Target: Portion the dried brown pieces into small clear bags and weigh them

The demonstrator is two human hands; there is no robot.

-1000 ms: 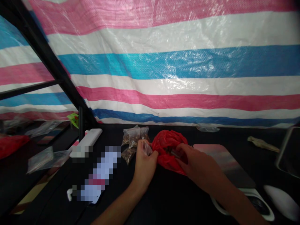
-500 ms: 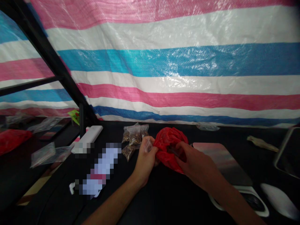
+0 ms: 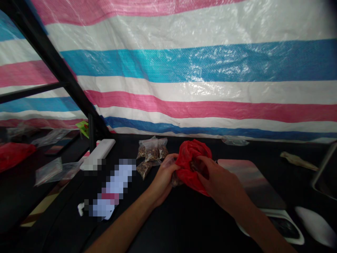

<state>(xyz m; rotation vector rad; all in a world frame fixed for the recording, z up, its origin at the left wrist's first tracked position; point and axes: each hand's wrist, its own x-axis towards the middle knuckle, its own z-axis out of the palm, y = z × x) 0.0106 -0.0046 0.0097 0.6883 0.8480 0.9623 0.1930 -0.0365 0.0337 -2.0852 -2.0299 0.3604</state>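
Note:
A crumpled red plastic bag (image 3: 193, 151) stands on the black table with its mouth open towards me. My left hand (image 3: 164, 175) is closed on a small clear bag (image 3: 176, 180) with brownish contents, against the red bag's left side. The fingers of my right hand (image 3: 217, 175) reach into the red bag's mouth, where dark brown bits show; its fingertips are hidden inside. Several small clear bags of brown pieces (image 3: 151, 151) lie just left of the red bag, one (image 3: 144, 168) in front of the others.
A white box-like device (image 3: 101, 153), a blurred-out phone-like object (image 3: 114, 189) and a white earphone (image 3: 80, 209) lie left. On the right are a mouse pad (image 3: 250, 179), a phone (image 3: 284, 226), a white mouse (image 3: 314, 225) and a tablet corner (image 3: 328, 175). Striped sheeting (image 3: 184, 66) hangs behind.
The small clear bag in my left hand now shows lower, with its brownish contents visible. The red bag's mouth has shifted slightly, and the whole view has moved a little.

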